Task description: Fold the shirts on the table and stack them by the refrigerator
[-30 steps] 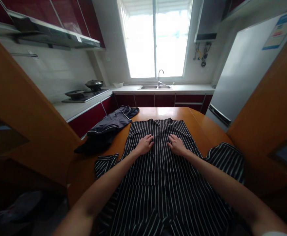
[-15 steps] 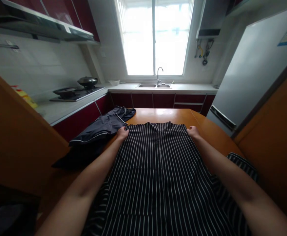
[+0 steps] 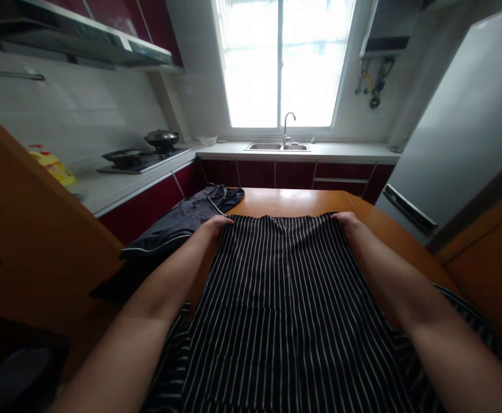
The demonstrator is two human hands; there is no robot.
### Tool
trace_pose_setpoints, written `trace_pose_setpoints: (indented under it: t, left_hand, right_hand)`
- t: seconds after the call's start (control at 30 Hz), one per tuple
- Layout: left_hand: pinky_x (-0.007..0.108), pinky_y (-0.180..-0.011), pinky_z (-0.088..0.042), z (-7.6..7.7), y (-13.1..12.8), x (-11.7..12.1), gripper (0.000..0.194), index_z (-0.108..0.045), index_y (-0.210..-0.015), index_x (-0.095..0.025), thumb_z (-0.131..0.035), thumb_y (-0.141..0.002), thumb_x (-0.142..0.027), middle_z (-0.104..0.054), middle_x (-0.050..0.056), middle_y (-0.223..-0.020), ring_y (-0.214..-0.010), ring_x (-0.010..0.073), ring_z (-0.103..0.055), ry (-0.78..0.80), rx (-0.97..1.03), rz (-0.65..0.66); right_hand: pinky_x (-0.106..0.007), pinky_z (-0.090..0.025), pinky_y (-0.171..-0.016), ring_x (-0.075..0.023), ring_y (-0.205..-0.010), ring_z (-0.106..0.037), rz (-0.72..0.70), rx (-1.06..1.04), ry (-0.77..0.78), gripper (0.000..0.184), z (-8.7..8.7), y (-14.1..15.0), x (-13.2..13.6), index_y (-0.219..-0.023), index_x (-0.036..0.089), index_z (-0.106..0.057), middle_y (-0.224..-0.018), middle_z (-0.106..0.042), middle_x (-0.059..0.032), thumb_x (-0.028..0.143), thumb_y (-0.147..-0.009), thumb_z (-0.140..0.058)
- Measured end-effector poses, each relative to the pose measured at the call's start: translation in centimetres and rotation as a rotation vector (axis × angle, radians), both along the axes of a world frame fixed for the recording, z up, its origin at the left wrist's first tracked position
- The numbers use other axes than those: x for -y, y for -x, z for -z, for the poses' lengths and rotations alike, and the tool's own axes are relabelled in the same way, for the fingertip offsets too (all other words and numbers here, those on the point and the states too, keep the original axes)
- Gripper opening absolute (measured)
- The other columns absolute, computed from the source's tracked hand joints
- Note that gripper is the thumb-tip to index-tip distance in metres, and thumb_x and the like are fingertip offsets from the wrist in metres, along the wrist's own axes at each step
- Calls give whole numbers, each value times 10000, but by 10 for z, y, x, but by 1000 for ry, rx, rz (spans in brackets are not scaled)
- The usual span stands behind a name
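A black shirt with white stripes is spread in front of me, its straight edge across the far side. A line of buttons runs down its middle, and its sleeves show at the lower left and lower right. My left hand is closed on the far left corner, and my right hand grips the far right corner. The fingers under the cloth are hidden. Beside my left forearm lies a dark grey garment with white piping, on top of more dark cloth.
The shirt is over a wooden table with a rounded far edge. Beyond it stand a counter with a sink and a stove with pans. A fridge is at the right, and a wooden panel at the left.
My view has shifted slightly left. Both hands still hold the shirt's far corners, with their grip turned so the thumbs lie more on top. The shirt's pocket sits lower in view.
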State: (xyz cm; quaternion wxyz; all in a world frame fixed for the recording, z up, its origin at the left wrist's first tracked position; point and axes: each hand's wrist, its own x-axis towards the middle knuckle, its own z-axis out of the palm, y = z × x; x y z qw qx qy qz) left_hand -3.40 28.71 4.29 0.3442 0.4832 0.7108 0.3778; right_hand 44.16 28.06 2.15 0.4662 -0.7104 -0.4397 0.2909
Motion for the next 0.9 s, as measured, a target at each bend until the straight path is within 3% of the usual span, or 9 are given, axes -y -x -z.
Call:
trace_pose_setpoints:
  t: [0.13, 0.23, 0.33, 0.43, 0.57, 0.67, 0.73, 0.83, 0.9]
  left_hand:
    - [273, -696, -555, 7, -2, -8, 255, -591, -954, -151, -715, -746, -74, -661, 29, -800, -763, 177, -678, -55, -104, -36]
    - [288, -782, -546, 18, -3, -3, 293, -569, -1000, -157, -673, -750, -45, -651, 52, -911, -851, 177, -665, -105, -225, -50]
    - [364, -892, -522, 25, -7, 6, 389, -568, -1071, -148, -704, -718, -58, -626, 116, -1050, -980, 236, -644, -145, -366, -44]
    - [457, -1054, -417, 23, -17, 13, 479, -541, -1234, -132, -663, -772, -96, -509, 204, -1315, -1223, 328, -532, -224, -511, 1]
    - [434, -1177, -276, 21, -52, 24, 420, -556, -1330, -154, -514, -913, -169, -452, 166, -1466, -1390, 306, -395, -323, -644, 263]
    - [398, -1195, -267, 34, -86, 36, 395, -606, -1324, -221, -537, -943, -301, -528, 88, -1456, -1390, 260, -426, -338, -694, 523]
    - [485, -1208, -219, 47, -103, 44, 471, -552, -1404, -245, -496, -973, -426, -457, 78, -1538, -1453, 292, -345, -308, -750, 638]
    - [611, -1192, -140, 61, -113, 48, 610, -405, -1528, -249, -331, -1011, -564, -265, 88, -1643, -1518, 346, -181, -224, -860, 706]
    - [626, -1190, -110, 65, -113, 42, 647, -349, -1558, -279, -273, -1007, -609, -207, 67, -1661, -1528, 349, -136, -181, -905, 690]
  right_hand:
    - [-276, -565, -685, -173, -764, -653, 113, 31, 42, 337, 4, -12, 0, -1114, 87, -634, -896, -696, -91, 183, -807, -738]
    - [-274, -550, -715, -179, -780, -648, 171, 117, 71, 300, 14, -20, 11, -1038, 114, -646, -862, -683, -71, 136, -747, -719]
    - [-383, -529, -834, -266, -910, -646, 187, 236, 108, 296, 24, -21, 25, -982, 111, -665, -954, -680, -139, 135, -693, -726]
    - [-481, -420, -1010, -349, -1191, -526, 197, 389, 57, 395, 24, -11, 33, -1149, 115, -636, -1248, -590, -214, 188, -762, -666]
    - [-477, -356, -1074, -335, -1296, -437, -29, 715, -55, 392, 19, 21, 37, -1253, 123, -612, -1378, -524, -197, 269, -914, -481]
    - [-439, -318, -1121, -298, -1364, -396, -273, 841, -86, 433, 25, 56, 44, -1311, 128, -595, -1472, -484, -168, 323, -968, -417]
    - [-453, -245, -1168, -287, -1441, -309, -387, 889, -65, 496, 34, 77, 51, -1398, 132, -532, -1559, -403, -155, 380, -987, -408]
    - [-514, -128, -1200, -283, -1506, -195, -497, 924, 41, 597, 46, 97, 57, -1510, 152, -407, -1632, -282, -145, 472, -1010, -358]
    - [-525, -89, -1205, -277, -1522, -155, -526, 932, 101, 645, 50, 101, 55, -1549, 167, -348, -1651, -231, -137, 523, -1012, -321]
